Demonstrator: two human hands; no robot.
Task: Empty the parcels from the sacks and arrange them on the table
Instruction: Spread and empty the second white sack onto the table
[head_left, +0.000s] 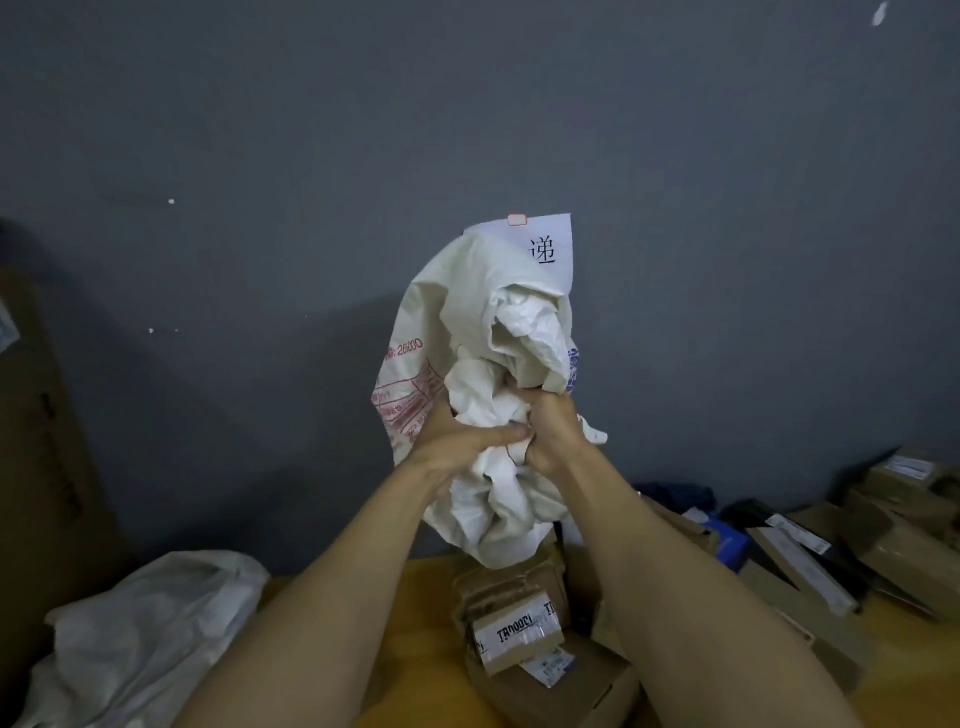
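Against the grey wall (260, 130) and above the yellow counter (415, 613), a white sack (488, 322) is held up in a crumpled bunch. It hangs so limp that it looks emptied, though its folds hide the inside and a last small parcel cannot be ruled out. A second sack (145, 634) lies slumped at the counter's left end, cut off by the frame edge; whether it is full or spent cannot be told. Brown parcels (893, 551) lie heaped and overlapping along the right side, and a smaller pile (519, 639) sits directly under the raised sack between the forearms. So the tipping-out seems largely done for this sack, while the arranging appears hardly begun, since nothing lies in rows or stacks. The forearms cover much of the near pile, and the right-hand heap runs out of view. The left hand (457, 441) grips the bunched cloth with the thumb laid across it, and the right hand (553, 431) clutches a fold just beside it, its fingers buried in the fabric. A paper note (545, 244) on the wall is half covered by the sack, and the parcels' labels are too blurred to read fully.
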